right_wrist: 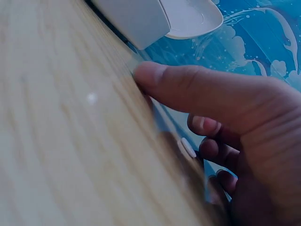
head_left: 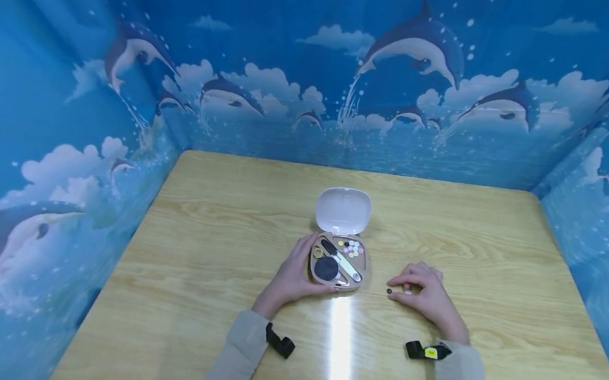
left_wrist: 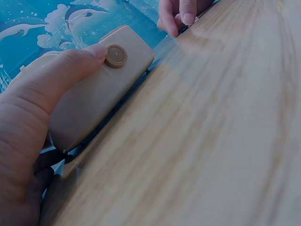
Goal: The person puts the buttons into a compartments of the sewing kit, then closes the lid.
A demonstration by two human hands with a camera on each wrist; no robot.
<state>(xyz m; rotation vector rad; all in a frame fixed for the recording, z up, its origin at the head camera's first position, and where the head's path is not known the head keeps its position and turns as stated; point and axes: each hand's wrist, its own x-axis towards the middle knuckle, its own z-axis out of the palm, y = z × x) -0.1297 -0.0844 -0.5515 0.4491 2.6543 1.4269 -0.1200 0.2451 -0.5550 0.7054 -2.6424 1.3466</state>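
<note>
My left hand [head_left: 299, 271] grips the side of a small beige sewing kit case [head_left: 366, 263], its thumb by the round tan front catch [left_wrist: 116, 55]. The case lies with its pale lid [head_left: 343, 211] raised. Inside are several small buttons [head_left: 352, 248], a black-and-white slim tool [head_left: 343, 260] and a round black piece [head_left: 326, 268]. To the right, my right hand [head_left: 428, 292] has thumb and forefinger tips at a small dark button [head_left: 389, 291], seemingly pinching it low at the table. A white button [right_wrist: 187, 147] lies by the curled other fingers.
The wood-grain table [head_left: 224, 219] extends around both hands. A blue dolphin-print curtain [head_left: 270, 89] stands along its back and sides. Each wrist wears a black strapped camera, one at the left [head_left: 281, 342] and one at the right [head_left: 415, 349].
</note>
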